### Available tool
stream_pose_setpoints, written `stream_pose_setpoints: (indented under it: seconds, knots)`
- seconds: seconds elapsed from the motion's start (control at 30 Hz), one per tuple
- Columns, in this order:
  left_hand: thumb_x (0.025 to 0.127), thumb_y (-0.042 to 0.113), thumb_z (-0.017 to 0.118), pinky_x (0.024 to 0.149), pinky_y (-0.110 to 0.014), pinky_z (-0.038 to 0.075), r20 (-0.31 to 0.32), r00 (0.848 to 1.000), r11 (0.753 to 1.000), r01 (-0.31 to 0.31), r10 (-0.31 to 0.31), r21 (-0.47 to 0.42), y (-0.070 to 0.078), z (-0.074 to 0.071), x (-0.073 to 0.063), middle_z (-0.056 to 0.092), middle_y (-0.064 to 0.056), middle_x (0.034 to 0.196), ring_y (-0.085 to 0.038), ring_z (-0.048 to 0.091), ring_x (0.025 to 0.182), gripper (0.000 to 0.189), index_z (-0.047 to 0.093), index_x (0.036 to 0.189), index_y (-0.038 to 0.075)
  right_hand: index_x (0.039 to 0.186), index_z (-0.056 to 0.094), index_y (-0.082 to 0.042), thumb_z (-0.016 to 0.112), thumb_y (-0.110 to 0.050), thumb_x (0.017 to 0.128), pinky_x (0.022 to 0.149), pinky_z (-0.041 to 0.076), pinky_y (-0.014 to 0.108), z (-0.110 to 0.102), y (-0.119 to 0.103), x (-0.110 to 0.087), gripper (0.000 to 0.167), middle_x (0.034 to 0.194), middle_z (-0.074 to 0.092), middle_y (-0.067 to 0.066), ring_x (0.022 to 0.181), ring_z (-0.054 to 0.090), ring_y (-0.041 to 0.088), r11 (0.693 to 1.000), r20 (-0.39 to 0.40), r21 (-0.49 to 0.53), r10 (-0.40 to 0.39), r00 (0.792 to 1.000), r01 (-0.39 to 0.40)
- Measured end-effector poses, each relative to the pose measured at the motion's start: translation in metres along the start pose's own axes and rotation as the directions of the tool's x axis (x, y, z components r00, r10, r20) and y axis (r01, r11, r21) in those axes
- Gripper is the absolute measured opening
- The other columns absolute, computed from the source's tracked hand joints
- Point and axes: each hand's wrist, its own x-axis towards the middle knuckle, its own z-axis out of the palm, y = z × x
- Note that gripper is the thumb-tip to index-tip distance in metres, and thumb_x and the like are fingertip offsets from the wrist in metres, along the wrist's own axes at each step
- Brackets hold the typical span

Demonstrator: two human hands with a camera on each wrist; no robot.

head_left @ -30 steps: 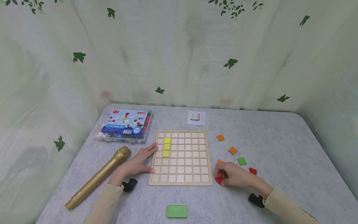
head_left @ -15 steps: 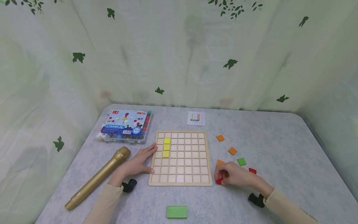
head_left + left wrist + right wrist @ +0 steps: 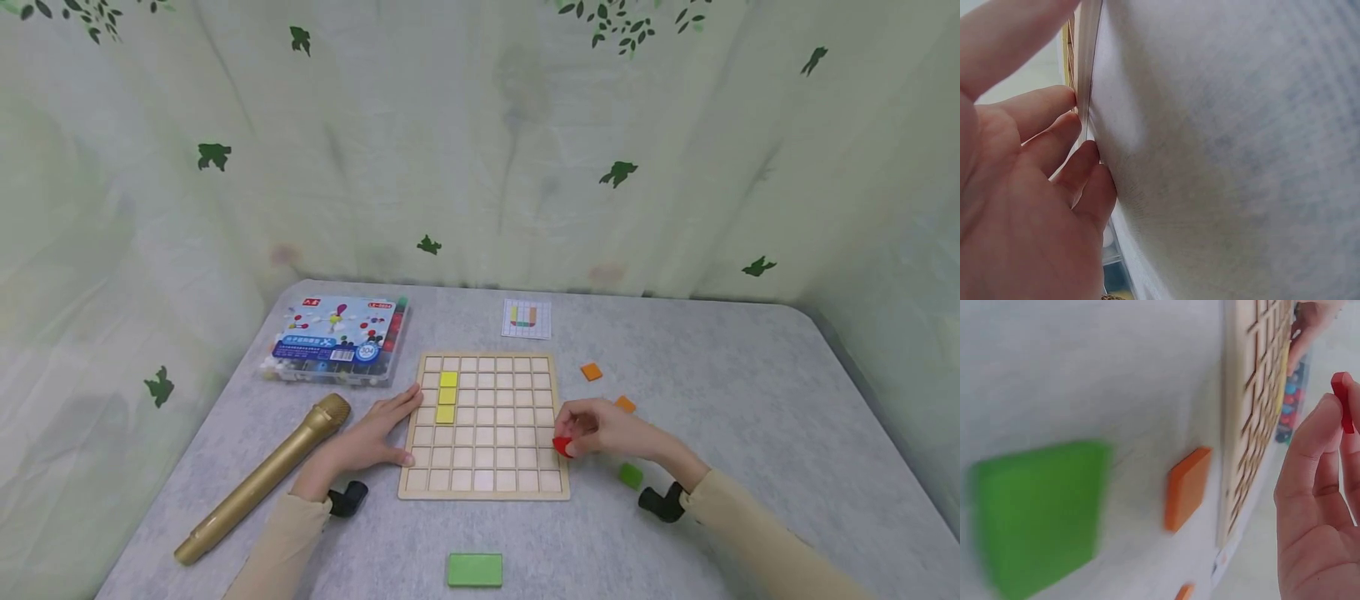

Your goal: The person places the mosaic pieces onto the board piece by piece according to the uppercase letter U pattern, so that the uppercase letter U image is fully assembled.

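Note:
In the head view my right hand [image 3: 611, 429] pinches a small red tile [image 3: 562, 447] between thumb and fingers, at the right edge of the wooden grid board [image 3: 564, 487]. The right wrist view shows that red tile [image 3: 1343, 403] edge-on, raised off the table. My left hand [image 3: 373, 435] rests against the board's left edge with fingers and thumb spread. The left wrist view has the fingertips [image 3: 1066, 97] of this hand touching the board's side. Three yellow tiles [image 3: 447, 397] sit in one column of the grid.
Orange tiles [image 3: 592, 372] and a green tile [image 3: 631, 476] lie right of the board. A pattern card [image 3: 527, 318] lies behind it. At left are a gold microphone [image 3: 262, 479] and a molecule-model box [image 3: 333, 337]. A green block [image 3: 475, 570] lies in front.
My right hand has lifted the red tile and moved it up and left to the board's edge. A green tile now shows below the wrist. The left hand stays put.

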Motion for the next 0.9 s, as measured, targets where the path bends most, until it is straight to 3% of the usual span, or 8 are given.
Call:
stream_pose_setpoints:
  seconds: [0.3,0.53,0.9]
  knots:
    - [0.081,0.027,0.075,0.108,-0.059,0.016,0.003,1.0,1.0,0.004,-0.004,-0.009,0.0,0.0,0.0,0.008,-0.018,0.158,-0.043,0.009,0.14,0.094,0.019,0.15,-0.002,0.095,0.063,-0.008,0.065,-0.001,0.084,0.068,0.045,0.028,0.013,-0.012,0.039,0.013,0.084,0.062,0.004,0.072,0.053,0.017,0.999,0.004,-0.033,-0.02,1.0,0.02]
    - [0.081,0.027,0.075,0.108,-0.058,0.017,0.0,1.0,1.0,0.005,-0.005,-0.006,0.0,0.001,0.0,0.008,-0.018,0.158,-0.043,0.01,0.14,0.094,0.019,0.15,-0.002,0.096,0.063,-0.006,0.062,0.002,0.084,0.073,0.046,0.035,0.029,-0.027,0.066,0.014,0.088,0.062,0.007,0.074,0.056,0.023,1.0,-0.004,0.004,-0.005,1.0,0.005]
    - [0.081,0.029,0.075,0.108,-0.058,0.017,-0.009,1.0,1.0,0.005,-0.005,-0.003,-0.001,0.001,0.0,0.008,-0.017,0.158,-0.043,0.01,0.14,0.094,0.02,0.151,-0.001,0.094,0.064,-0.005,0.065,0.002,0.085,0.073,0.049,0.027,0.049,-0.036,0.109,0.012,0.09,0.061,0.004,0.076,0.058,0.015,0.998,-0.021,-0.03,-0.058,0.998,0.057]
